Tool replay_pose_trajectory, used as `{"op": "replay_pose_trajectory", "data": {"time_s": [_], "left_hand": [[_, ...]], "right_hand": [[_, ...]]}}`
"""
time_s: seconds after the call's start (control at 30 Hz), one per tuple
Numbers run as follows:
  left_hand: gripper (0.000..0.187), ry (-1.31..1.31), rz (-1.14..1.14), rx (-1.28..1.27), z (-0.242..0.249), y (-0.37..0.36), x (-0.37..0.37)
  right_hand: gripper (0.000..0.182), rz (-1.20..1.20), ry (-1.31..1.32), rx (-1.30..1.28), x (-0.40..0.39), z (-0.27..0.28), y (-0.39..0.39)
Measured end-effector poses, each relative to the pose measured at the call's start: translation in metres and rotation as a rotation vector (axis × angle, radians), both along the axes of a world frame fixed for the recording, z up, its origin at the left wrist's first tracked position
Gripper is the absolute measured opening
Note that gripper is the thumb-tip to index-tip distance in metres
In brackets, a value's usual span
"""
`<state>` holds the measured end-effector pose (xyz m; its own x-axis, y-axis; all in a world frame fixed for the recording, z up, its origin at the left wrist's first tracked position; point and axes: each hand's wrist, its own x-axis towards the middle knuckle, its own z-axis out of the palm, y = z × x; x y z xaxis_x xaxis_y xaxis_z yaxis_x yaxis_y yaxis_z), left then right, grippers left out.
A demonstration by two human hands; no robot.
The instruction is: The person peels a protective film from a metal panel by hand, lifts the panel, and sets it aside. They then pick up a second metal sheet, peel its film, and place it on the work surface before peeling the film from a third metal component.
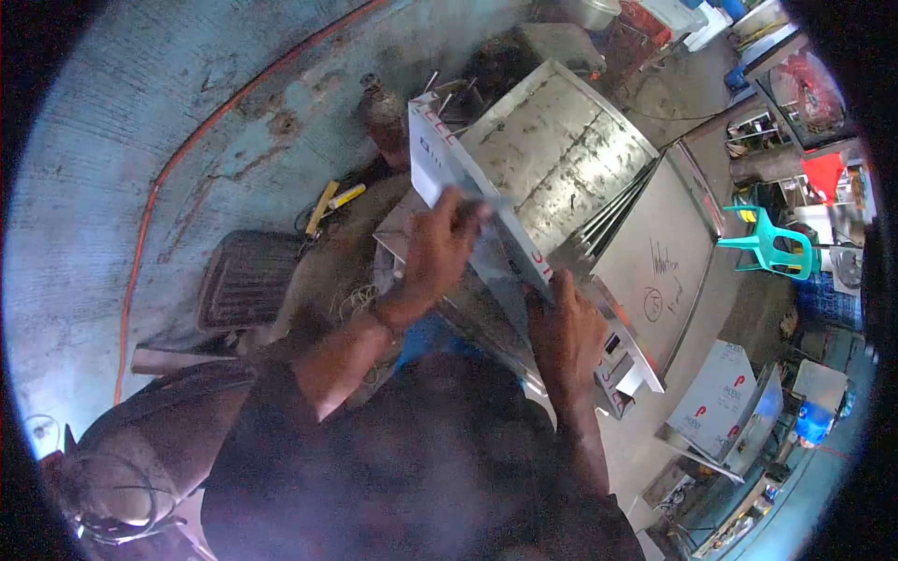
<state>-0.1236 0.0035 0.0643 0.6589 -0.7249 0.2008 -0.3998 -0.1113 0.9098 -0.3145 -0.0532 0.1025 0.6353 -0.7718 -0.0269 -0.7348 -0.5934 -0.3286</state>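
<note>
A long, narrow bent metal panel [485,192] with white printed protective film stands on edge in front of me, slanting from upper left to lower right. My right hand [568,327] is closed around its lower right part, with the fingertips hidden. At the panel's middle, my left hand [438,245] has its fingers curled and pressed together. A thin blurred grey shape shows at those fingertips, too smeared to name. Beyond the panel lies a worn metal table top [552,140], and right of it a large flat sheet [659,266] with handwriting.
A yellow tube [347,195] lies by the blue wall [215,103] on the left, near a dark ribbed panel [248,280]. To the right stand a green plastic chair [772,243] and a film-covered metal piece [716,397]. A gas cylinder-like object [383,117] is behind the panel.
</note>
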Motion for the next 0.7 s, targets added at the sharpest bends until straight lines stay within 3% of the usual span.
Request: {"op": "replay_pose_trajectory", "data": {"time_s": [0.13, 0.23, 0.33, 0.43, 0.53, 0.63, 0.7], "left_hand": [[0.028, 0.237, 0.133, 0.006, 0.000, -0.004, 0.028], [0.030, 0.130, -0.033, 0.101, -0.005, 0.005, 0.003], [0.030, 0.203, 0.138, -0.029, -0.004, -0.009, 0.026], [0.030, 0.000, -0.045, 0.059, -0.009, 0.003, 0.006], [0.032, 0.108, 0.129, 0.006, -0.006, -0.010, 0.026], [0.035, 0.106, -0.006, 0.038, 0.005, -0.001, 0.008], [0.035, 0.045, 0.065, 0.030, 0.000, -0.006, 0.027]], "right_hand": [[0.034, 0.006, -0.009, 0.035, 0.000, 0.001, 0.003], [0.034, 0.012, -0.021, 0.005, 0.000, 0.002, 0.001], [0.035, -0.001, -0.017, 0.018, 0.000, 0.000, 0.003], [0.036, 0.000, -0.024, 0.009, 0.000, 0.001, 0.000], [0.037, 0.000, -0.037, 0.039, -0.001, -0.001, 0.003], [0.037, 0.001, -0.029, 0.013, -0.003, -0.003, 0.000], [0.038, -0.006, -0.014, 0.016, -0.003, -0.005, 0.004]]}}
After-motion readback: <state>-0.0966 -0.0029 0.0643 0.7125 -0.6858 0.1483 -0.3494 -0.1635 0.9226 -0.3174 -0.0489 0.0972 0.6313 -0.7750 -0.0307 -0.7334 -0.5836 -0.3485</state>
